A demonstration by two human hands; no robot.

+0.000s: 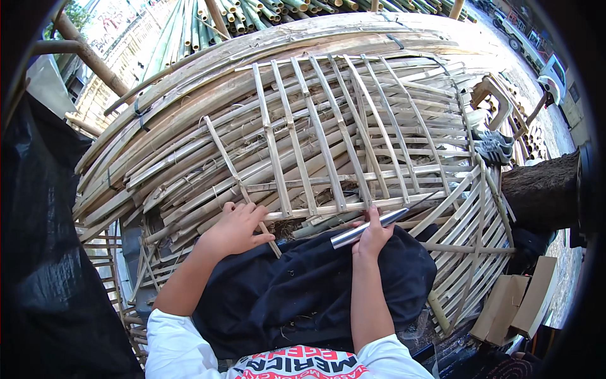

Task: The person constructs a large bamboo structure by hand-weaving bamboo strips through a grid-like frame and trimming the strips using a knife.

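A bamboo lattice frame (324, 136), made of several upright slats crossed by long rails, lies across the pile before me. My left hand (230, 232) is at the frame's near left corner, its fingers and thumb closed over a loose slanting bamboo slat (222, 150). The slat's lower end sticks out below the thumb. In my right hand (372, 235) is a silver tube-handled tool (353, 236) with a thin dark pointed end reaching right. Fingertips of that hand touch the frame's near rail. A dark cloth (303, 284) covers my lap beneath both hands.
Long split bamboo strips (170, 136) are stacked under and beyond the frame. A slatted bamboo panel (464, 252) and an open cardboard box (514, 303) are at the right, near a thick log (543, 189) and shoes (493, 148). Black sheeting (57, 252) hangs left; bamboo poles (208, 22) lie behind.
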